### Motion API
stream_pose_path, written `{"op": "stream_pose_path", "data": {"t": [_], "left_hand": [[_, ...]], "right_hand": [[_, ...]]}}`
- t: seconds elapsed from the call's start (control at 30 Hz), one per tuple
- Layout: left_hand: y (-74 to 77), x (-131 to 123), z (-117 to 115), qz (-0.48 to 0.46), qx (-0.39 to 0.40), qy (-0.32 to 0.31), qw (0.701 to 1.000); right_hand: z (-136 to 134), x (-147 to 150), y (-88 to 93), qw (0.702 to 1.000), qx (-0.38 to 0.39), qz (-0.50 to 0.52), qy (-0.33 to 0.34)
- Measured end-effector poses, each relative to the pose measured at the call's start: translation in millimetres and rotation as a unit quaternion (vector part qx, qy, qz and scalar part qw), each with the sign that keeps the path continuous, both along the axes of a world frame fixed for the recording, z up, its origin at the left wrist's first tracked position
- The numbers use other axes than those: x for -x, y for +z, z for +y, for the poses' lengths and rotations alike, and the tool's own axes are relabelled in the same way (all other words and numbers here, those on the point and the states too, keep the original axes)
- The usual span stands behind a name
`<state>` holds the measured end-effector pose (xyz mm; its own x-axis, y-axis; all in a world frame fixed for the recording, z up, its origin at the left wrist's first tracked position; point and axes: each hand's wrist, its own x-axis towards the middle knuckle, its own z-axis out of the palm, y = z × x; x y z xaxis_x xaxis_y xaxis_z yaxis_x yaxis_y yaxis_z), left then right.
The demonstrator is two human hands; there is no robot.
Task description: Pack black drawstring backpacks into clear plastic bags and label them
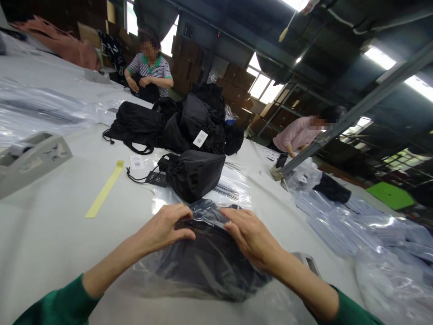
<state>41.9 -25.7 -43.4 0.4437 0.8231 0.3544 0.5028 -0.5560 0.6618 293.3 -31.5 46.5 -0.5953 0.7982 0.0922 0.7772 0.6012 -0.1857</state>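
Tape holder, big and grey with a sloping side (40, 158), stands at the far left of the smooth white table (67, 243). Next comes a long, flat strip of pale yellow tape (104, 189), lying on the table. Then comes the left hand (167, 228), at the top left edge of a clear, shiny plastic bag (145, 273). Its thumb is spread away from its fingers and something dark shows in the gap, but I cannot tell if the tips pinch the plastic. A soft-looking black bundle (209, 259) is inside the bag, which lies on the table right in front of the person, between the two hands. It looks light and squashy, and not easy to break. The plastic may be slippery, and it could tear if pulled hard. The two sides of the black lump look like good places to hold, because the loose plastic at the near edge might just fold or slide. Just behind it sits a plump black cloth pouch with a cord (198, 174); its gathered neck looks easy to grab. The right hand (252, 237) rests at the top right of the bag, fingers pressed together and thumb tucked close; I cannot tell if they pinch anything. Farther right, clear flat plastic bags (358, 221) lie in a slippery-looking heap.
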Motion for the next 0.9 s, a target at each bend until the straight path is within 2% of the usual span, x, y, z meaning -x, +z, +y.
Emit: {"op": "stream_pose_path", "data": {"t": [0.07,0.1,0.2,0.3,0.37,0.43,0.47,0.5,0.53,0.57,0.63,0.7,0.73,0.8,0.83,0.9], "left_hand": [[-12.1,-2.3,-13.5,0.01,-0.044,0.007,0.999],[-23.0,-2.6,-20.5,0.023,-0.07,0.007,0.997],[-70.6,9.1,-34.3,0.065,-0.111,-0.006,0.992],[-116.3,44.0,-37.4,0.087,-0.048,0.006,0.995],[-131.5,68.3,-39.6,0.064,0.041,0.035,0.996],[-131.8,79.9,-44.1,-0.042,0.145,0.116,0.982],[-127.5,78.8,-46.8,-0.121,0.21,0.172,0.955],[-121.4,73.4,-49.4,-0.205,0.284,0.219,0.911],[-114.3,64.4,-51.5,-0.281,0.363,0.24,0.855],[-107.1,53.0,-52.8,-0.345,0.442,0.229,0.796],[-95.1,28.1,-52.7,-0.437,0.564,0.133,0.688],[-88.5,5.6,-49.3,-0.506,0.606,0.041,0.612],[-87.1,-4.4,-47.4,-0.528,0.611,0.017,0.589],[-86.3,-24.3,-44.9,-0.543,0.613,0.001,0.574],[-85.6,-35.2,-44.7,-0.536,0.613,0.001,0.58],[-79.8,-59.6,-45.4,-0.514,0.604,-0.005,0.609]], "right_hand": [[-19.1,3.8,-11.0,0.999,-0.018,-0.028,0.035],[-24.7,5.2,-19.2,0.998,-0.021,-0.038,0.035],[-26.0,5.6,-42.1,0.999,-0.027,-0.036,0.001],[-18.3,2.0,-49.8,0.999,-0.025,-0.02,-0.013],[-15.4,-0.4,-48.3,0.999,-0.026,-0.012,-0.015],[-15.1,-1.5,-46.2,1.0,-0.022,-0.005,-0.017],[-15.5,-1.6,-45.6,1.0,-0.02,0.0,-0.019],[-16.1,-1.4,-45.5,1.0,-0.016,0.006,-0.022],[-16.7,-1.3,-45.5,1.0,-0.012,0.013,-0.024],[-17.1,-1.5,-45.6,0.999,-0.009,0.02,-0.025],[-17.2,-4.3,-44.9,0.999,-0.002,0.035,-0.03],[-15.9,-12.2,-41.9,0.997,0.004,0.058,-0.044],[-14.8,-18.6,-39.3,0.996,0.011,0.073,-0.053],[-11.6,-36.3,-32.1,0.992,0.03,0.101,-0.068],[-9.8,-47.6,-27.7,0.99,0.038,0.113,-0.075],[-6.9,-73.8,-17.7,0.985,0.039,0.138,-0.091]]}}
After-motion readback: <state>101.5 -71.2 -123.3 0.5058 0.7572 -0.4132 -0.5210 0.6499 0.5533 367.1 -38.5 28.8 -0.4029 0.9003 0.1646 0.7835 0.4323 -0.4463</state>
